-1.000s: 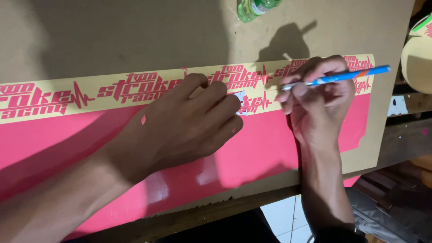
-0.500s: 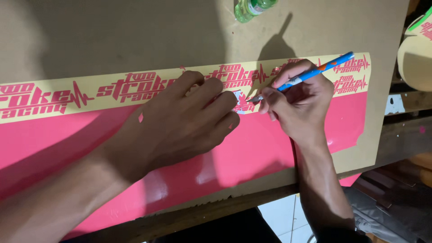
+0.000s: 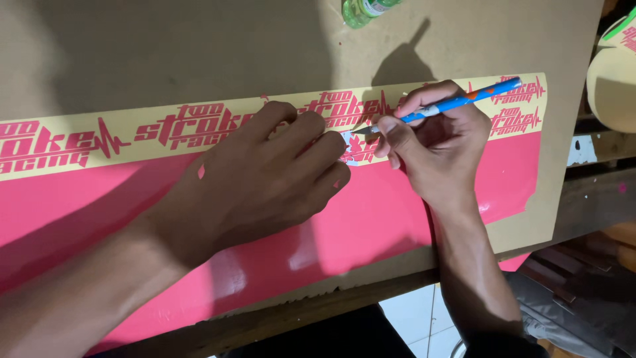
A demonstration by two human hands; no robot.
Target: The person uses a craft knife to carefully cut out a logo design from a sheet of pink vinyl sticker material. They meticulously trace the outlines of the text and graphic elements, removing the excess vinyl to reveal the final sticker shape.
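A glossy pink vinyl sheet (image 3: 371, 225) lies flat on a brown board tabletop (image 3: 165, 53), running from the left edge almost to the right. Along its upper edge the pink has been peeled off, baring a pale yellow backing strip (image 3: 139, 149) on which rows of pink cut lettering and zigzag pulse lines remain. The sheet's right end is cut ragged, and light glares off its smooth surface near the lower middle.

The right hand (image 3: 440, 142) pinches a slim craft knife (image 3: 457, 101) like a pen, thumb and forefinger closed near the metal tip, the blue barrel with an orange mark slanting up to the right. The tip sits at a small whitish patch (image 3: 350, 140) on the strip; whether it touches is hard to tell. The wrist is bent, and the forearm comes up from the lower right.

The left hand (image 3: 265, 179) lies palm down across the boundary of strip and pink, fingers slightly spread and curled, fingertips pressing the sheet just beside the patch. Its forearm stretches in from the lower left.

A green translucent bottle (image 3: 361, 10) lies at the top edge, and a pale yellow roll (image 3: 613, 89) stands past the board's right side.
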